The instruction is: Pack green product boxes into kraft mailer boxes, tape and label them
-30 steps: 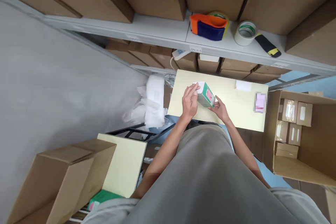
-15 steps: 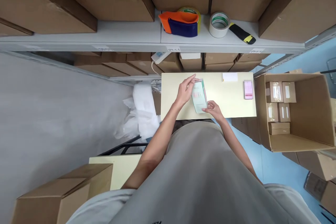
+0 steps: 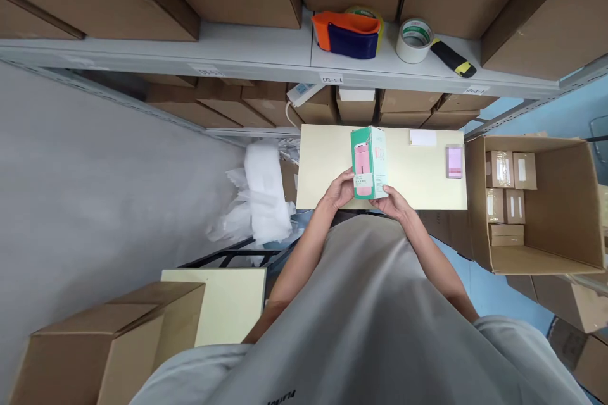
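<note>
A tall green and white product box (image 3: 368, 161) with a pink item pictured on it is held upright above the near edge of a pale yellow table (image 3: 323, 164). My left hand (image 3: 341, 190) grips its lower left side with curled fingers. My right hand (image 3: 394, 202) grips its lower right corner. Both hands are close to my body.
A white card (image 3: 422, 137) and a pink phone (image 3: 454, 161) lie on the table's right. An open carton (image 3: 536, 253) with small packages stands right. A tape dispenser (image 3: 349, 35), tape roll (image 3: 415, 40) and knife (image 3: 453, 58) sit on the shelf. White wrap (image 3: 259, 193) lies left.
The box lay flat on the table under my hands; now both hands have lifted it and stood it upright, closer to my body.
</note>
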